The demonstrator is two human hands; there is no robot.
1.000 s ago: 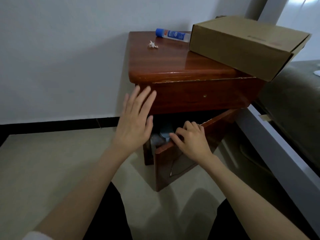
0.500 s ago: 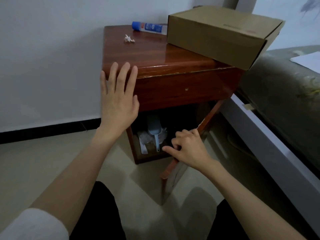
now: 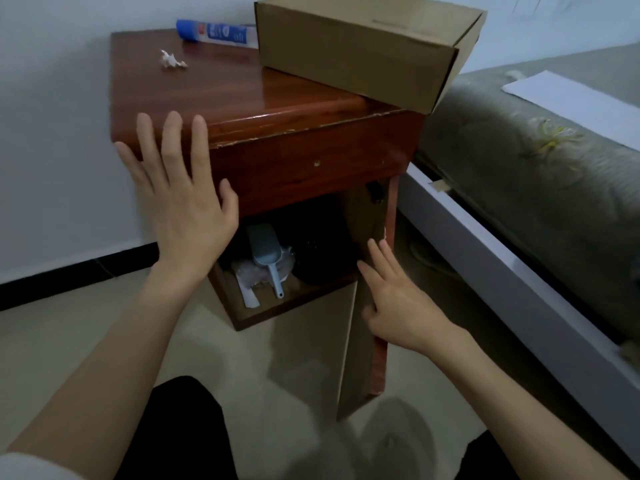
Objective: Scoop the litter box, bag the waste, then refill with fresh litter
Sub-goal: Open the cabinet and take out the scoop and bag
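While my left hand point(image 3: 180, 199) lies flat on the red-brown wooden nightstand's point(image 3: 311, 168) front left corner, my right hand point(image 3: 398, 299), fingers straight, touches its open door point(image 3: 363, 306), the pale blue plastic litter scoop point(image 3: 266, 251) lying inside.

walls: plain white wall point(image 3: 59, 140), black baseboard point(image 3: 69, 275)
floor: pale beige floor point(image 3: 69, 341)
furniture: reddish wood nightstand point(image 3: 311, 174), door swung open; bed point(image 3: 540, 188) just beside it on the right, grey-green cover, white frame point(image 3: 519, 282)
light: dim, cool
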